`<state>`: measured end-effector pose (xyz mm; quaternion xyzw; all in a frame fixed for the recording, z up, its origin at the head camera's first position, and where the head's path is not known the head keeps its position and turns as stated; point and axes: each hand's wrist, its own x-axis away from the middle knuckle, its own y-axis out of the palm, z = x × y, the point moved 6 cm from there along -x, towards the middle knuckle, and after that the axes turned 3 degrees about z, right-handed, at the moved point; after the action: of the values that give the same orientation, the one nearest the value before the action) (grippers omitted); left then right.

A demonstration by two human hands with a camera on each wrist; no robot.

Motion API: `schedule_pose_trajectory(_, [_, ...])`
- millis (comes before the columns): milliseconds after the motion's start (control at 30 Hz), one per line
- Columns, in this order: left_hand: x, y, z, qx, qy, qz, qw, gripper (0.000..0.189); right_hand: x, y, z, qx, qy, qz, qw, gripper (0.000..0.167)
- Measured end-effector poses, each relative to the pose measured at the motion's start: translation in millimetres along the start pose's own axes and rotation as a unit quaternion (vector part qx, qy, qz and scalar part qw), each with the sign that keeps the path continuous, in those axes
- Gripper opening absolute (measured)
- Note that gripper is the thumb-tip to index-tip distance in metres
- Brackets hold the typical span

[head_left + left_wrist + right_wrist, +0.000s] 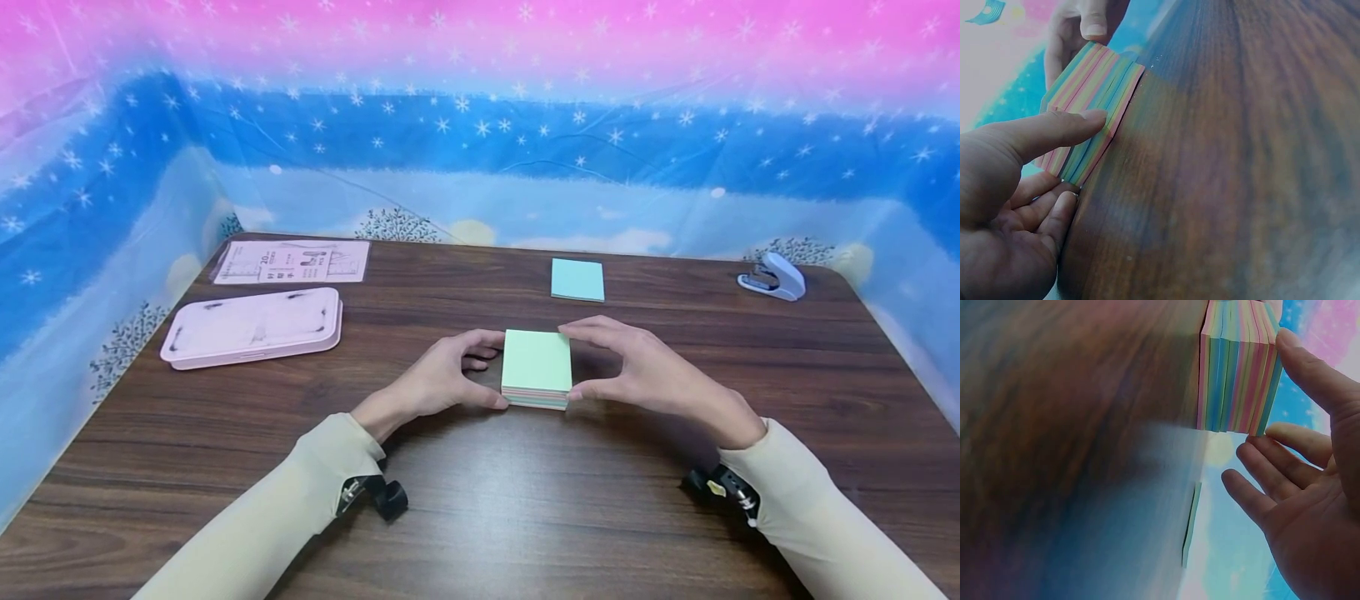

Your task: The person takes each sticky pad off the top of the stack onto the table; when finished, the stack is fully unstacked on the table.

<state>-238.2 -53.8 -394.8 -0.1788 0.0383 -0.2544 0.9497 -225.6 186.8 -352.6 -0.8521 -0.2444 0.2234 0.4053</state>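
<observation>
A thick stack of sticky notes (pixel 536 362) lies on the brown wooden table, pale green on top with layered pink, yellow, green and blue sides. My left hand (pixel 438 375) holds its left side, thumb at the near corner and fingers toward the far one. On the right side, my right hand (pixel 656 371) spans the stack, thumb at the near corner and index finger at the far corner. In the left wrist view, the left thumb (pixel 1088 123) lies across the layered side. The right wrist view shows the other right fingers (pixel 1275 469) spread off the stack.
Behind the stack lies a thin blue sticky-note pad (pixel 577 279). A pale pink case (pixel 251 327) sits at the left, with a flat printed packet (pixel 292 262) beyond it. At the far right stands a white stapler (pixel 776 277). Snowflake-patterned cloth (pixel 480 125) surrounds the table.
</observation>
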Motion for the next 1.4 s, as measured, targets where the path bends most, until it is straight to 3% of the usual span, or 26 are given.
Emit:
schedule_pose_trajectory(833, [-0.9, 0.3, -0.5, -0.004, -0.005, 0.001, 1.0000, 0.085, -0.2, -0.5, -0.6, 0.007, 0.004, -0.004, 1.0000, 0.073])
schedule_pose_trajectory(1400, [-0.8, 0.3, 0.5, -0.006, -0.003, 0.004, 1.0000, 0.084, 1.4, -7.7, -2.0, 0.009, 0.001, 0.020, 0.9998, 0.073])
